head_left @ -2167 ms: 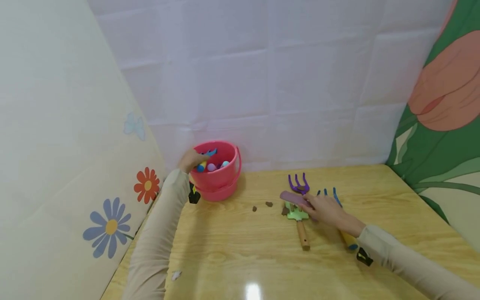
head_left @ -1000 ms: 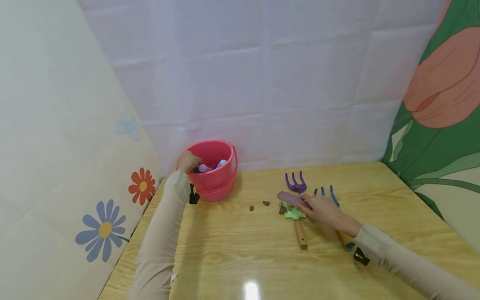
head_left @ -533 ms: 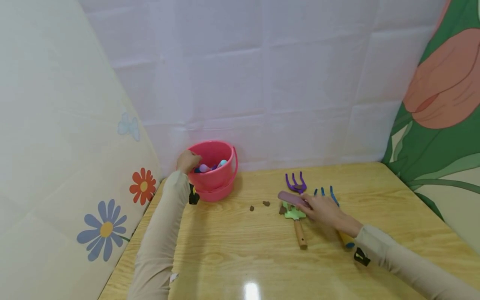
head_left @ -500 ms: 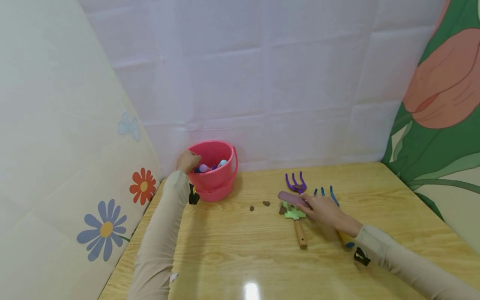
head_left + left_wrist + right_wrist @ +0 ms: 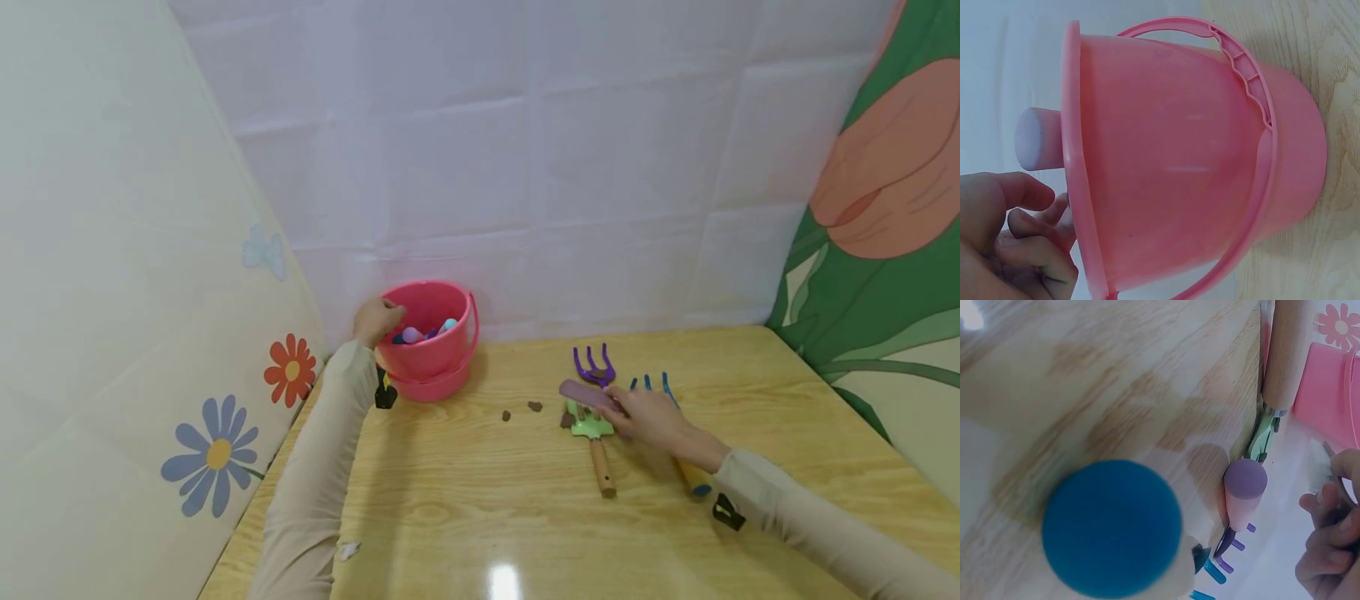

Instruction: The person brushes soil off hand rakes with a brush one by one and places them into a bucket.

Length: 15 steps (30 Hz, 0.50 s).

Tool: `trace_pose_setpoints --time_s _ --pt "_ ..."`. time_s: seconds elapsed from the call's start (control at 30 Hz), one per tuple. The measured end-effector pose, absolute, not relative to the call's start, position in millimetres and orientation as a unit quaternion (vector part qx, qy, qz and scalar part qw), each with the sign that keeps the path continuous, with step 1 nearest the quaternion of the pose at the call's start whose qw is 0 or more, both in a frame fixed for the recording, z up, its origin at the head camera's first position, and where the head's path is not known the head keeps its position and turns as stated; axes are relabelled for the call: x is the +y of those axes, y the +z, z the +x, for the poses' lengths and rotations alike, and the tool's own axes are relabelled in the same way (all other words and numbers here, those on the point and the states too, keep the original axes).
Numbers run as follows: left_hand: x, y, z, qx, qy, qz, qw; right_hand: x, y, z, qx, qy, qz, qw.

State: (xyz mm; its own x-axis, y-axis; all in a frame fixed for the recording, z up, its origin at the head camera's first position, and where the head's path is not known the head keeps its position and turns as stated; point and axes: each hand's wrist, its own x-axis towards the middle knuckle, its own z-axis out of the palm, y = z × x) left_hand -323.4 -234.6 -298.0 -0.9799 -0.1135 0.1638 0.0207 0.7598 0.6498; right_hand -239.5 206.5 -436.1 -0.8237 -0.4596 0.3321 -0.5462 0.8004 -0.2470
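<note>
Head view: the pink bucket (image 5: 420,362) stands upright on the wood-grained table (image 5: 465,475), at the far left, before a white sheet (image 5: 525,167). The left hand (image 5: 375,321) is at its left rim, fingers loosely bent and nothing visible in them. Inside lie several handles, among them one with a lilac end (image 5: 412,335) and one with a light blue end (image 5: 448,325). Well to the right, the right hand (image 5: 652,423) pinches a mauve brush (image 5: 585,393), which partly covers the head of the green rake (image 5: 592,427); whether they touch I cannot tell. The purple rake (image 5: 597,377) lies just beyond, and the blue rake (image 5: 694,477), yellow-handled, is partly hidden under the right hand and wrist. Brown crumbs (image 5: 535,407) lie between bucket and rakes.

Left wrist view: the left hand's fingers are curled loosely beside the bucket rim, some tips partly behind it; whether they touch the rim is unclear. A pink handle with a lilac end (image 5: 1040,139) pokes out above the rim. The bail (image 5: 1252,81) hangs down against the bucket's side.

Right wrist view: the right hand's thumb and fingers close on the brush, its pale bristles (image 5: 1319,464) showing blurrily. The blue rake's round blue cap (image 5: 1113,528) looms close to the camera.
</note>
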Motion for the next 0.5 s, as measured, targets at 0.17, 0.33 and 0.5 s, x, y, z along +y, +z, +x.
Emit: trace_pose_setpoints --time_s 0.17,0.33,0.5 --pt "-231.6 -295.1 -319.7 -0.932 -0.346 0.02 0.107 209.5 -437.1 -240.2 -0.942 0.175 0.262 0.114" --pt "-228.0 -292.5 -316.1 -0.931 -0.344 0.014 0.118 213.4 -438.8 -241.8 -0.942 0.175 0.262 0.116" --pt "-225.1 -290.8 -312.0 -0.929 -0.351 0.008 0.117 215.5 -438.4 -240.5 -0.938 0.172 0.269 0.135"
